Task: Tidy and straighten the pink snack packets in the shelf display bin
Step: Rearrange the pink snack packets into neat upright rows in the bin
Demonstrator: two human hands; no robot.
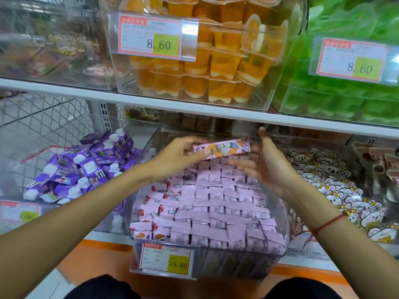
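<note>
Fingers [195,155] of the left hand [176,157] pinch one long pink packet [222,150] by its left end, holding it level above the back of the bin [207,263] at mid-frame; fingers of the right hand [264,167] are straight and spread wide, blurred, just beside the packet's right end, and whether they touch it I cannot tell.

Largest in view, the white shelf [151,99] crosses the upper frame. On it stand a clear box of orange jelly cups [205,67] at top centre and a box of green cups [336,98] at upper right, each with a price tag reading 8.60.

Below, in the centre, the clear bin holds rows of pink packets [216,212], most standing on end in neat lines, those along its left side lying looser with printed faces up. Its front tag [167,258] reads 15.80.

At left, purple cartons [84,169] with white caps lie heaped. At right sit white flower-printed packs [336,190].

A red string [329,223] circles the right wrist.
</note>
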